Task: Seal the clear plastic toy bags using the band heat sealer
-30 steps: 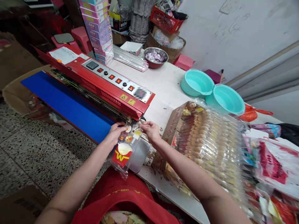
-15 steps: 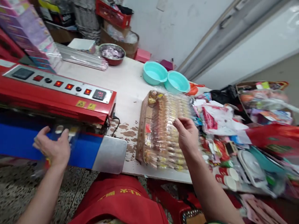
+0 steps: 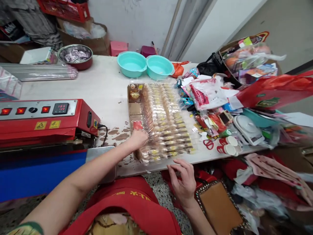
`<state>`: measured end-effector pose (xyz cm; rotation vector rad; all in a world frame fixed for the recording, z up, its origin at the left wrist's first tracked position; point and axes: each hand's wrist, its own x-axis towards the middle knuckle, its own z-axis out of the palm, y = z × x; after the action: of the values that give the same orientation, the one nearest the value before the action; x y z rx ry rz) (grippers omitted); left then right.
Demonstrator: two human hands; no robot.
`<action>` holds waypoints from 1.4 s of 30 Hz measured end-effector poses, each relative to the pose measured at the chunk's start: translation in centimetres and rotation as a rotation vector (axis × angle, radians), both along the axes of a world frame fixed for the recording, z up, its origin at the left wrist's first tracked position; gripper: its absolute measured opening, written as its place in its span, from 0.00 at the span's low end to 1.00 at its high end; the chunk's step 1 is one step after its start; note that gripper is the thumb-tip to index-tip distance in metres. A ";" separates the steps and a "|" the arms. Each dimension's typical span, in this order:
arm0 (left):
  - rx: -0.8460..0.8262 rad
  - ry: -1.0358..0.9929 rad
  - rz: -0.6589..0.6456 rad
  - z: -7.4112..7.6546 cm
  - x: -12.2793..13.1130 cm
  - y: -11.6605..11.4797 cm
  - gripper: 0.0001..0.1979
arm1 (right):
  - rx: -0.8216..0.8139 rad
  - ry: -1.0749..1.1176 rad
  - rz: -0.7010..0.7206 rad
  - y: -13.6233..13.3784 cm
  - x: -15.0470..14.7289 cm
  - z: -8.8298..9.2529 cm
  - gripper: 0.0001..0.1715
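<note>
A shallow cardboard box [image 3: 134,108] lies on the table, with rows of clear plastic packets [image 3: 168,120] standing close together in it and over its right side. My left hand [image 3: 139,138] reaches in at the box's left part, its fingers curled down against the packets beside a small red item [image 3: 137,125]. What its fingertips grip is hidden. Just off the table's front edge, my right hand [image 3: 183,179] hangs with loosely bent fingers and the thumb apart, holding nothing that shows. Under my left forearm is the metal plate [image 3: 104,160] at the end of the sealing machine.
The red sealing machine [image 3: 44,120] with its blue belt [image 3: 41,173] stands on the left. Two turquoise basins [image 3: 132,64] and a metal bowl [image 3: 75,58] are at the back. Red scissors [image 3: 208,144], paper cups [image 3: 227,149] and a white scale [image 3: 248,130] lie right.
My left hand has left the clear packet at the machine's belt and come right to the box. My right hand has drawn back from above the packets towards me. The view has turned right.
</note>
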<state>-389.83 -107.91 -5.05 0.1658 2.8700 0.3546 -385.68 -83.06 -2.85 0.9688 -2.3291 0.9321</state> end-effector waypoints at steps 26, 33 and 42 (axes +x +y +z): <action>0.159 0.199 0.035 17.7 0.1 -7.0 0.11 | -0.178 -0.644 0.678 -14.3 -12.1 5.4 0.33; 1.268 0.343 0.549 12.5 7.3 -9.1 0.34 | -0.657 -1.073 0.532 -17.3 -9.6 8.0 0.21; 1.691 0.029 0.814 3.9 13.8 -6.9 0.28 | -0.616 -1.255 0.327 -21.1 -4.3 3.9 0.44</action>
<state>-376.07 -114.83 -1.19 -0.7019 1.6405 2.6438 -389.97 -104.13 1.04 0.5105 -2.3575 2.7841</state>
